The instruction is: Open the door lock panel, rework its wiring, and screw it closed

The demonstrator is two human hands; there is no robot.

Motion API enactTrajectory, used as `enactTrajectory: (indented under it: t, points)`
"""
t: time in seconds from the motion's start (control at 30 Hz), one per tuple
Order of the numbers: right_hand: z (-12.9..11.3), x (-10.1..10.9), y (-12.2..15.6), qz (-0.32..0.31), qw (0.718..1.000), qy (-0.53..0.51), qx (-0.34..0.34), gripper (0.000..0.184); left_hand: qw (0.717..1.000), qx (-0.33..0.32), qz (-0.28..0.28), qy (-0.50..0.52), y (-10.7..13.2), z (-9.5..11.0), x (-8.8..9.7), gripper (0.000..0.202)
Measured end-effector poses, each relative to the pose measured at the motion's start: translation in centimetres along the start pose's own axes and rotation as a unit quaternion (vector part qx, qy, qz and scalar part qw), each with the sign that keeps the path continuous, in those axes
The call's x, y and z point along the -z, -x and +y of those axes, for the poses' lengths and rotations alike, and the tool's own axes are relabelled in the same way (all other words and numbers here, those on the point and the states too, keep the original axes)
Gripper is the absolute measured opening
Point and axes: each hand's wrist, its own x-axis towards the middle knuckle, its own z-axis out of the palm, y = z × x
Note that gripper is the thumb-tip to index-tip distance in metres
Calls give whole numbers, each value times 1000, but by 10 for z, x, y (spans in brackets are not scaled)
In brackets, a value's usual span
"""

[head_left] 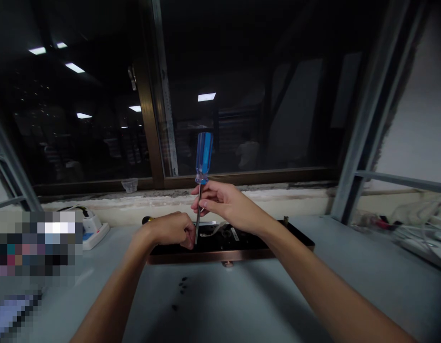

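Right hand: thumb and fingers close on the steel shaft of a blue-handled screwdriver, just below its handle.
Screwdriver: it stands nearly upright over the workpiece, handle up, the shaft's lower end just beside the other hand's curled fingers; whether the tip meets anything is hidden.
Left hand: fingers fold inward above the left part of the black casing; whether they grip anything, one cannot tell.
Casing: a shallow black piece with a copper-toned edge lies lengthwise beneath both hands, a white cable and a small white label inside, a copper-toned knob at the front edge.
Tabletop: several small dark pieces lie scattered on the grey surface, nearer the camera than the casing.
Far left: a white power strip sits near a pixelated patch.
Ledge: a clear plastic cup rests below a dark window reflecting ceiling lights.
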Motion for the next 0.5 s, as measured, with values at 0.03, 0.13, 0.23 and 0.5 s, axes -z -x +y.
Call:
enactTrajectory:
  t: [0.03, 0.13, 0.23, 0.5]
  points:
    - [0, 0, 0, 2, 1000, -1, -1, 18, 1000, 1, 0, -1, 0, 1, 0, 13]
    - [-1, 0, 0, 4, 1000, -1, 0, 18, 1000, -4, 1, 0, 1, 1, 0, 12]
    - [0, 0, 0, -1, 1000, -1, 0, 17, 1000, -4, -2, -2, 0, 0, 0, 13]
    - [7, -3, -2, 26, 999, 21, 18, 13, 1000, 8, -5, -9, -1, -2, 0, 14]
